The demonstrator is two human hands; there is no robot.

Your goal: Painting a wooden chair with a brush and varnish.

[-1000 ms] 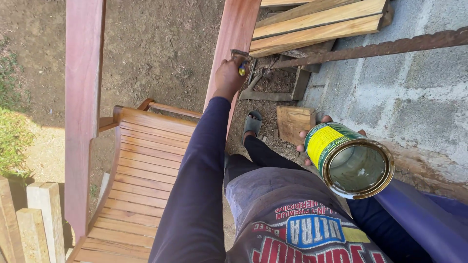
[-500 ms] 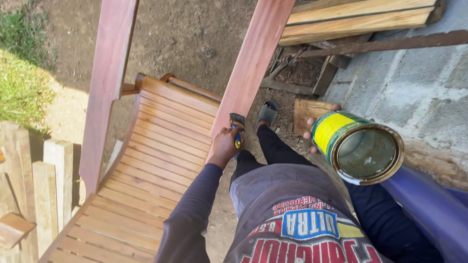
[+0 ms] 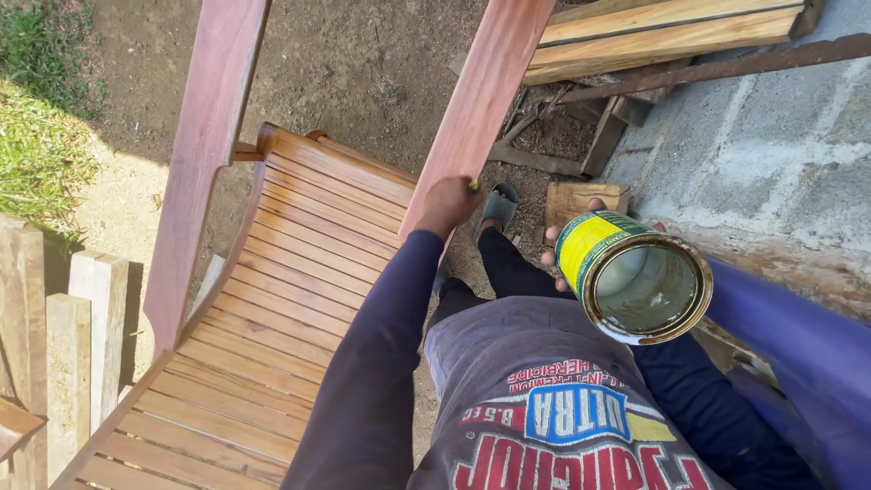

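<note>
My left hand (image 3: 447, 201) presses on the lower part of a reddish wooden armrest board (image 3: 483, 95) of a slatted wooden chair (image 3: 290, 272). It grips a paintbrush; only a small yellow bit of the handle (image 3: 472, 186) shows, and the bristles are hidden. My right hand (image 3: 555, 254) holds an open tin can (image 3: 635, 281) with a yellow and green label, tilted so that its wet inside faces me. Only the fingertips show around the can. A second reddish armrest board (image 3: 204, 154) runs along the chair's left side.
Pale planks (image 3: 662, 32) lie stacked at the top right above a rusty bar (image 3: 726, 68) and a grey block wall (image 3: 771, 145). A wooden block (image 3: 581, 195) and my sandalled foot (image 3: 497, 204) are on the dirt. Wooden posts (image 3: 82, 345) and grass (image 3: 41, 154) are at the left.
My left hand first came down the right armrest board with the brush, then slid a little back up it. The can has drifted slightly left and lower in view.
</note>
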